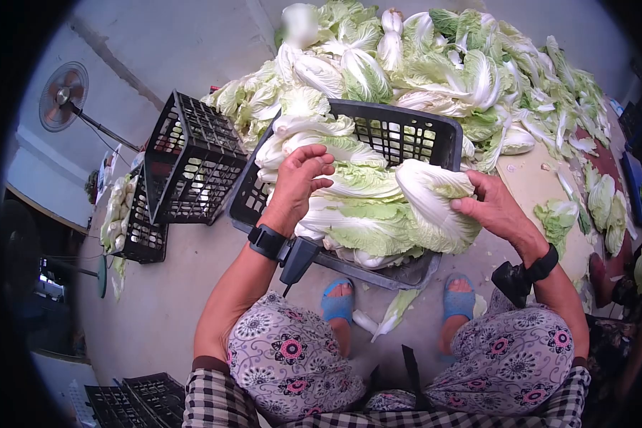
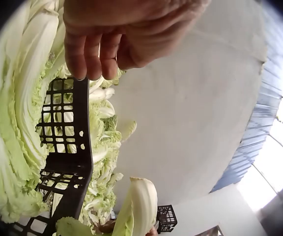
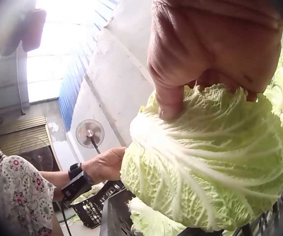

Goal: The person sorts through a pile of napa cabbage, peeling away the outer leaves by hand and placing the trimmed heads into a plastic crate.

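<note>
Evidently, one cabbage in hand above a part-filled crate

The right hand [image 1: 503, 207] grips a cabbage [image 1: 435, 200] at its side, thumb on one face of the leaves. The left hand [image 1: 303, 175] hangs apart from it with fingers loosely bent, holding nothing, above the layered cabbages [image 1: 364, 214]. The held cabbage is over the right side of the black crate [image 1: 456, 146], its white base towards the left hand; whether its underside touches the layer cannot be told.

The step in hand looks like trimming or placing this one head. The next move probably calls for the left hand to steady the base while the right lowers it beside the others, pale ends aligned, without tearing the soft outer leaves.

Beyond the crate spreads a large heap of cabbages [image 1: 364, 68]. To the left are a tilted crate [image 1: 200, 167] and a standing fan [image 1: 63, 96]; a loose leaf [image 1: 398, 314] lies on the floor between the blue sandals [image 1: 337, 303].
</note>
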Motion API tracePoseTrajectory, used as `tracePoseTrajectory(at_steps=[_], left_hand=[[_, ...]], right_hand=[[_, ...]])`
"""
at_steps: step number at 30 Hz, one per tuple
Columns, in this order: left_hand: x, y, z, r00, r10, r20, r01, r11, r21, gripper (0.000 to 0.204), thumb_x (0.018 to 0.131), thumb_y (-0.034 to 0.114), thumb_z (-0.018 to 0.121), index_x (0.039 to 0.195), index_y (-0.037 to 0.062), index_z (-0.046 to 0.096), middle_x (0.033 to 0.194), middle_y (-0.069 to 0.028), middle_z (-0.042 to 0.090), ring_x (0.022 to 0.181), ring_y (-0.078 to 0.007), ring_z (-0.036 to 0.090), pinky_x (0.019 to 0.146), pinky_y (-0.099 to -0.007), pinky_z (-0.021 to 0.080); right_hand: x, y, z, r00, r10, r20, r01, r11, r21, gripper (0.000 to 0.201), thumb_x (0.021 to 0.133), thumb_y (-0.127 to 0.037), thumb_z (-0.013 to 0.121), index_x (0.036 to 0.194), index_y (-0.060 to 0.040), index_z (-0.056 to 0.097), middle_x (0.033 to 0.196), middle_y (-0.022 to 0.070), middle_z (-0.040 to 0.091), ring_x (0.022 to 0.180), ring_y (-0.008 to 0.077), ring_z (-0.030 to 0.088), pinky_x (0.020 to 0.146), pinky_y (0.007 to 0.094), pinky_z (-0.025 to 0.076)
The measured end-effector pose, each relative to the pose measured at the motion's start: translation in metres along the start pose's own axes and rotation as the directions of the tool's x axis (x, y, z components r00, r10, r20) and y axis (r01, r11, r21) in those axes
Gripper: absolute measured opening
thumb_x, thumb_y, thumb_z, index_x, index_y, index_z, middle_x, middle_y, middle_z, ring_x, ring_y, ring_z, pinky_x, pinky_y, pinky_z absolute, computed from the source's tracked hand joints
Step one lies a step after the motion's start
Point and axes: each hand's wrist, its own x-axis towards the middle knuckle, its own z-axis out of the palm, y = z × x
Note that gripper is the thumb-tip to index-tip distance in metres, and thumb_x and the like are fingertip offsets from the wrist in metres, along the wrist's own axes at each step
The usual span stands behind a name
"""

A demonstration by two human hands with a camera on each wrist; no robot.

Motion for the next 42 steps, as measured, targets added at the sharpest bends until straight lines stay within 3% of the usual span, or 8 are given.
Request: tracePoseTrajectory(at_steps=[5,10,17,21,27,30,34,42], left_hand=[[0.005,-0.005,-0.019,0.991,0.068,-0.112,-0.051,0.988,0.145,0.026,0.084,0.010,0.059,0.109,0.0038,0.054,0.098,-0.0079,0.064,0.084,-0.0156,0.062,0.071,-0.0277,0.050],[0.021,-0.031,-0.064,0.903,0.349,-0.252,-0.165,0.822,0.545,0.021,0.079,0.007,0.058,0.100,0.0029,0.062,0.093,-0.0008,0.062,0.078,-0.0076,0.055,0.067,-0.0235,0.044],[0.013,-0.051,-0.075,0.961,0.138,-0.238,-0.006,0.876,0.481,0.025,0.080,0.015,0.061,0.102,0.0045,0.062,0.085,0.0017,0.062,0.072,-0.0060,0.054,0.059,-0.0234,0.043],[0.018,-0.058,-0.086,0.985,0.034,-0.169,0.068,0.826,0.560,0.036,0.083,0.019,0.063,0.111,-0.0022,0.056,0.095,-0.0047,0.062,0.079,-0.0112,0.057,0.066,-0.0277,0.047],[0.014,-0.060,-0.075,0.967,0.122,-0.222,0.012,0.853,0.521,0.041,0.084,0.021,0.063,0.116,-0.0046,0.054,0.100,-0.0103,0.064,0.087,-0.0182,0.060,0.078,-0.0324,0.048],[0.018,-0.055,-0.074,0.922,0.343,-0.180,-0.038,0.543,0.839,0.032,0.079,0.018,0.065,0.105,0.0005,0.061,0.095,-0.0137,0.065,0.085,-0.0253,0.063,0.078,-0.0362,0.048],[0.018,-0.045,-0.056,0.879,0.478,0.001,-0.196,0.360,0.912,0.026,0.077,0.019,0.066,0.098,0.0047,0.063,0.095,-0.0139,0.065,0.088,-0.0299,0.062,0.081,-0.0389,0.047],[0.022,-0.054,-0.048,0.926,0.352,-0.135,-0.050,0.469,0.882,0.032,0.076,0.022,0.067,0.099,0.0016,0.060,0.096,-0.0179,0.064,0.092,-0.0329,0.061,0.083,-0.0396,0.046]], right_hand=[[-0.005,-0.003,-0.001,1.000,0.010,0.009,-0.010,1.000,-0.030,0.034,0.079,-0.020,0.065,0.107,-0.0009,0.061,0.093,0.0042,0.063,0.085,0.0116,0.056,0.079,0.0279,0.046],[-0.006,-0.002,0.000,1.000,0.001,0.013,0.000,0.999,-0.048,0.035,0.078,-0.020,0.065,0.107,-0.0001,0.061,0.094,0.0042,0.064,0.085,0.0114,0.056,0.078,0.0278,0.046],[-0.007,-0.008,0.001,1.000,-0.007,0.023,0.007,0.999,-0.036,0.036,0.079,-0.020,0.065,0.108,0.0005,0.061,0.096,0.0042,0.064,0.087,0.0111,0.057,0.080,0.0277,0.046],[-0.007,-0.007,0.000,0.999,0.022,0.035,-0.021,0.999,-0.041,0.036,0.079,-0.020,0.065,0.109,0.0004,0.061,0.097,0.0039,0.064,0.087,0.0109,0.057,0.080,0.0278,0.046],[-0.006,-0.005,0.000,0.998,0.033,0.046,-0.032,0.999,-0.038,0.037,0.079,-0.020,0.066,0.109,0.0002,0.061,0.097,0.0038,0.064,0.088,0.0109,0.057,0.081,0.0282,0.046],[-0.005,-0.006,0.000,0.998,0.047,0.052,-0.046,0.999,-0.019,0.037,0.080,-0.019,0.066,0.110,-0.0001,0.060,0.098,0.0038,0.064,0.089,0.0110,0.057,0.082,0.0283,0.046],[-0.007,-0.005,-0.001,0.997,0.054,0.057,-0.055,0.998,0.027,0.037,0.080,-0.018,0.066,0.112,-0.0004,0.060,0.099,0.0039,0.064,0.090,0.0113,0.057,0.082,0.0285,0.046],[-0.010,0.000,-0.005,0.996,0.075,0.054,-0.075,0.997,0.005,0.036,0.079,-0.017,0.066,0.111,-0.0004,0.061,0.099,0.0055,0.064,0.089,0.0128,0.058,0.082,0.0291,0.046]])
